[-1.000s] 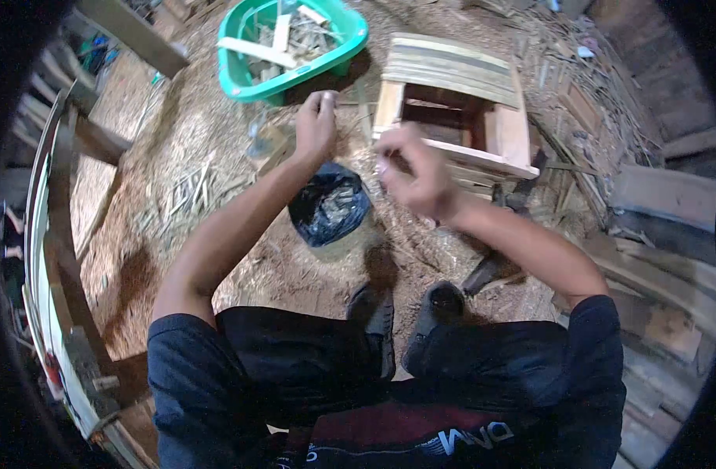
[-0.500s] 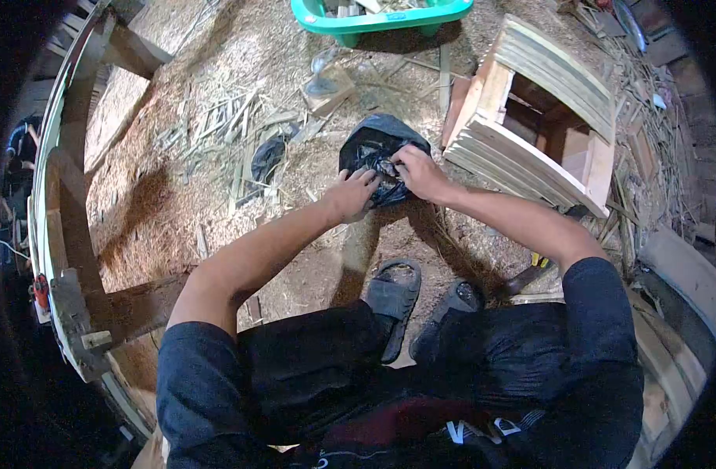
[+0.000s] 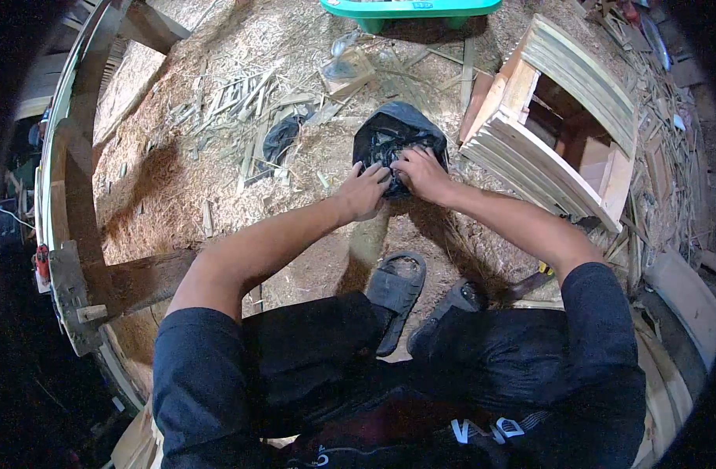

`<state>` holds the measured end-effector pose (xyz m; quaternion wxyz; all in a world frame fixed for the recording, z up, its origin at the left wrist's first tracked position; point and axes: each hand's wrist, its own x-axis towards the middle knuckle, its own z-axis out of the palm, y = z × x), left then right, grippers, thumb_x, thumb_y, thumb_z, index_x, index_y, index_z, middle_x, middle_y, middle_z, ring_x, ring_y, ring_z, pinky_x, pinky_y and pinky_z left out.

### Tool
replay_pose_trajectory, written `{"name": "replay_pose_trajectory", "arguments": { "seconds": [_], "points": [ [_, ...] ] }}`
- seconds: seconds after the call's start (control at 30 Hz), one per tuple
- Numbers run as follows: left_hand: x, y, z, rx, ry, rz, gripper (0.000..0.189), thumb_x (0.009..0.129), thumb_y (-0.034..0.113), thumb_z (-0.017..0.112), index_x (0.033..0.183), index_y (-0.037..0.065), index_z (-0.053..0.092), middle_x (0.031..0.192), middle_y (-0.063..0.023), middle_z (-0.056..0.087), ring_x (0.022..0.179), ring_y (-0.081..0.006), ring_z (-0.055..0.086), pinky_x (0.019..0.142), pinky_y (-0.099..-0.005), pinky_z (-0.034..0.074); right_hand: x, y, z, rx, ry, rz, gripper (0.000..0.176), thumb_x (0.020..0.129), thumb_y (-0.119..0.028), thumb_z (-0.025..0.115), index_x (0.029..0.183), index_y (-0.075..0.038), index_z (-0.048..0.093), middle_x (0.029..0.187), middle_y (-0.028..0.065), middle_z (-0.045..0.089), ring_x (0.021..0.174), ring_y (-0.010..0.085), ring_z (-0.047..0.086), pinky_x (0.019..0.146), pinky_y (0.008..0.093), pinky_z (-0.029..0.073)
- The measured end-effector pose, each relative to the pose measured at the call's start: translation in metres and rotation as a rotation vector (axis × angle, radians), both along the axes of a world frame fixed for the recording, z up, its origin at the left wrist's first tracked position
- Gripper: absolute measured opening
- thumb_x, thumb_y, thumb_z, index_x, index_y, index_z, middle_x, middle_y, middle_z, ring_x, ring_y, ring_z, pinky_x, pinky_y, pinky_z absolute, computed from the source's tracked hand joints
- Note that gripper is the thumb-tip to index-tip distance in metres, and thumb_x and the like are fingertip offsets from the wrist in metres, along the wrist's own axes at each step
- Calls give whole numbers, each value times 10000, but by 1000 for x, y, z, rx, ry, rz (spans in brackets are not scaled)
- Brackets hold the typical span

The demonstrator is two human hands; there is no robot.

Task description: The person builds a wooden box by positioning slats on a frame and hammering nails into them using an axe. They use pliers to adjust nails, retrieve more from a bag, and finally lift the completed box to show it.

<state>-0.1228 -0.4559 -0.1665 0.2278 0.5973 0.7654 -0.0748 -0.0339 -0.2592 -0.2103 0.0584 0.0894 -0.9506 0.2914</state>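
Note:
A black plastic bag (image 3: 401, 117) stands on the ground in front of me with its mouth turned up and folded outward. My left hand (image 3: 365, 190) grips its near left rim, fingers over the edge. On the near right side, my right hand (image 3: 423, 175) has its fingers curled at the bag's mouth and closed on the plastic. Dark, shiny folds show inside; what else lies in there is hidden by my fingers and shadow.
A slatted wooden box (image 3: 557, 117) stands at the right, with a green plastic tub (image 3: 413, 9) at the back. A small wood block (image 3: 349, 74), black plastic scrap (image 3: 282, 141) and wood slivers (image 3: 245, 98) lie on shavings. A wooden frame (image 3: 80, 172) borders the left.
My right hand's fingers have shifted from a raised pinch to lying lower in the bag's mouth. My left hand stays at the rim. The whole view has shifted slightly.

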Motion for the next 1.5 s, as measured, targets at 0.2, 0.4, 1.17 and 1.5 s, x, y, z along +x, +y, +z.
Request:
{"name": "replay_pose_trajectory", "arguments": {
  "seconds": [0.2,0.4,1.17,1.5],
  "points": [
    [-2,3,7,-45,-13,-2,621,844,280,669,1404,70,498,1524,-96,381,1458,-289,291,1140,-619,274,-10,-4,-1,97,-71,7,222,873,-169,629,1078,-117,696,1081,111,598,1110,332,554,986,543,419],
    [-4,-1,9,-74,-69,16,615,833,295,682,1380,70,516,1544,-84,369,1455,-296,297,1131,-628,279,-12,8,-3,32,-98,45,174,873,-217,658,1013,-120,698,1049,98,613,1082,320,563,943,550,434],
    [-6,-4,14,-97,-65,-43,642,745,298,766,1312,81,558,1569,-116,340,1454,-310,298,1118,-617,302,-17,20,2,22,-122,76,196,871,-254,658,996,-119,725,986,92,640,1032,302,607,932,447,453],
    [-18,9,21,377,-401,483,272,842,161,690,1072,17,670,1107,-153,679,1078,-300,633,932,-409,485,-12,9,29,-457,16,-182,140,847,-163,727,919,-43,723,873,112,670,830,250,658,755,366,514]
  ]
}}
